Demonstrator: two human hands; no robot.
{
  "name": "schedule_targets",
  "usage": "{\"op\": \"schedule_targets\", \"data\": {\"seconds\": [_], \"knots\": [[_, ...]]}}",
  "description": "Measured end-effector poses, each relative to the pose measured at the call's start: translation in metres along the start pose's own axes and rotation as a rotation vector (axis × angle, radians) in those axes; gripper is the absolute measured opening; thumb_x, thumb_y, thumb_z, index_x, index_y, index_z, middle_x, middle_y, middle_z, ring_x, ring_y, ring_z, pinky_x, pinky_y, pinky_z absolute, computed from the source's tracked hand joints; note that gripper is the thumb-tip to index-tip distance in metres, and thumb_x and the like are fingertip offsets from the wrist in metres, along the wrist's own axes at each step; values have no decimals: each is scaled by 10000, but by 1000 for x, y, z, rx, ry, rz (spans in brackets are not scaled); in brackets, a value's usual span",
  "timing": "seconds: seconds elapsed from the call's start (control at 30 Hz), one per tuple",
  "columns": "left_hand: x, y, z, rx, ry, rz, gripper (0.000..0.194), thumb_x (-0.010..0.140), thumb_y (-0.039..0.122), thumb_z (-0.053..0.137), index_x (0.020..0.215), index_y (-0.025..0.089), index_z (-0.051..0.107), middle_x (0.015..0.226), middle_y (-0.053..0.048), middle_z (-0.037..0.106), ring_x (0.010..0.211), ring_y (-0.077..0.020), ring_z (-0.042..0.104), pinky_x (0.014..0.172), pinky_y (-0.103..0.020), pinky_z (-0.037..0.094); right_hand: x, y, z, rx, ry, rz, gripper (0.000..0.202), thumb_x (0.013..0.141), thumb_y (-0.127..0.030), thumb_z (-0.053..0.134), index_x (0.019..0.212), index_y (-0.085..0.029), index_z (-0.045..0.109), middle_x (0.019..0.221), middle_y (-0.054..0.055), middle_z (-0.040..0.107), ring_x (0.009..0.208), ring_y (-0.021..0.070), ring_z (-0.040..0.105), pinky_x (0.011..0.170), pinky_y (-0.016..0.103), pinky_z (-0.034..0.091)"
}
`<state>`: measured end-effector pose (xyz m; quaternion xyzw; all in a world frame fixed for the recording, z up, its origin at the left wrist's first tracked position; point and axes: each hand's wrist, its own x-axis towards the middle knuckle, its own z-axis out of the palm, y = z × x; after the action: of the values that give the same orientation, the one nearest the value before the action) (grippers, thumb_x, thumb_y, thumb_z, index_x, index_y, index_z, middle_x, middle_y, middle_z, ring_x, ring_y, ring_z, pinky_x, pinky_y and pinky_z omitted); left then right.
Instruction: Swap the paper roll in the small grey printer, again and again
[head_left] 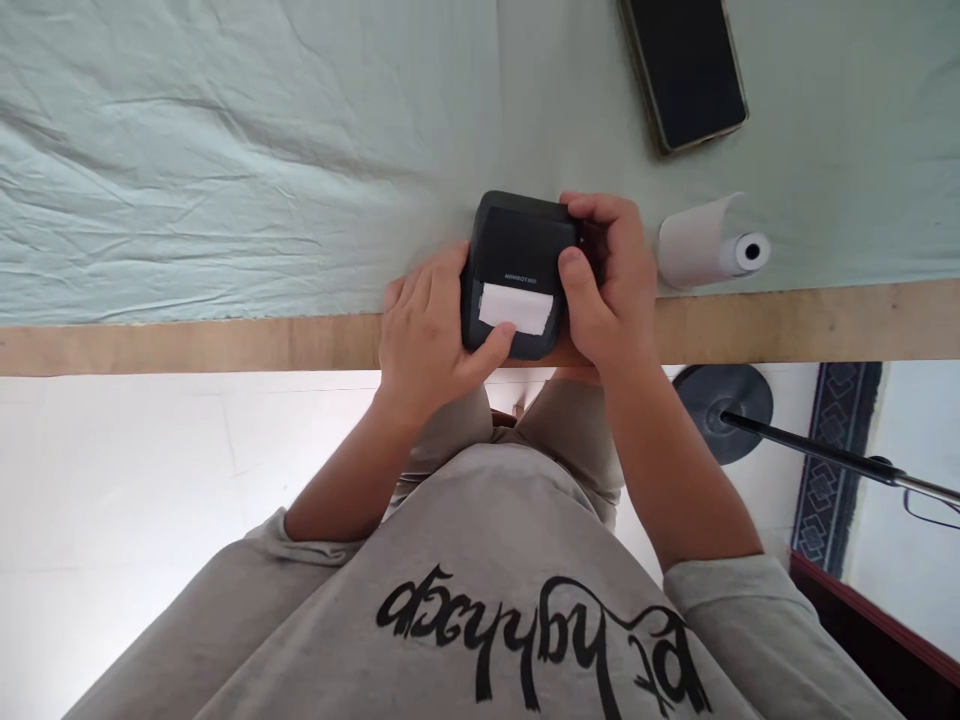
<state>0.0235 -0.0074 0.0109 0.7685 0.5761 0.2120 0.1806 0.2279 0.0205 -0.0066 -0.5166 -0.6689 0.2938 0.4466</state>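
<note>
A small black printer (pixel 527 238) is held between my two hands at the table's front edge. White paper (pixel 515 308) sticks out of its front slot. My left hand (pixel 431 325) grips the printer's left side, its thumb resting on the lower edge of the paper. On the other side, my right hand (pixel 611 280) holds the printer with its fingers at the upper right corner and its thumb near the right edge. The undersides of the fingers are partly hidden.
Right of my right hand lies a partly unrolled white paper roll (pixel 694 245). A dark phone (pixel 691 70) rests farther back. The table (pixel 225 345) has a wooden front edge and a wrinkled green cloth (pixel 262 150). A round-based stand (pixel 731 400) is below right.
</note>
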Motion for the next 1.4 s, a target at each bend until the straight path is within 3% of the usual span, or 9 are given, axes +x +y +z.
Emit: {"op": "schedule_targets", "data": {"seconds": [0.17,0.37,0.7,0.87,1.03,1.17,1.4], "knots": [[1,1,-1,5,-3,5,703,935,616,463,1427,114,485,1345,-218,669,1209,-401,646,998,-499,458,-1,1,-1,-9,3,-22,339,1020,-479,481,1308,-306,528,1375,72,651,1255,244,644,1046,496,560],[0,1,-3,-13,-15,-8,689,924,585,489,1435,123,481,1386,-206,659,1246,-391,636,1026,-485,451,-1,0,-1,-21,12,-24,331,1009,-447,510,1299,-291,538,1365,84,663,1237,242,654,1030,491,562],[-2,-7,-9,-68,-24,121,780,938,626,462,1480,65,453,1451,-244,616,1326,-406,596,1072,-484,416,-7,-4,2,-70,44,27,377,999,-520,508,1323,-328,531,1388,54,639,1310,264,631,1147,541,513],[-2,-9,-12,-43,3,147,867,870,637,583,1466,19,460,1420,-274,630,1288,-413,624,1059,-476,426,-6,-5,3,-124,47,42,391,979,-552,506,1305,-338,539,1356,66,649,1267,280,650,1084,542,556],[-2,-14,-9,29,19,215,827,926,620,592,1472,11,469,1389,-264,660,1274,-382,649,1037,-426,434,-5,-6,3,-104,57,29,350,961,-499,541,1284,-369,575,1321,67,660,1235,297,657,1042,524,573],[-1,-16,-8,89,33,226,781,961,597,571,1453,-6,498,1368,-256,679,1261,-353,668,1009,-395,441,-6,-4,2,-80,47,37,363,958,-468,540,1305,-366,572,1340,45,652,1255,304,645,1054,569,559],[-1,-11,-5,143,45,197,921,902,700,616,1500,24,429,1349,-263,686,1229,-365,684,1018,-400,450,-5,-8,0,-25,3,83,367,976,-480,510,1338,-421,523,1405,13,617,1321,300,610,1089,554,559]]}}
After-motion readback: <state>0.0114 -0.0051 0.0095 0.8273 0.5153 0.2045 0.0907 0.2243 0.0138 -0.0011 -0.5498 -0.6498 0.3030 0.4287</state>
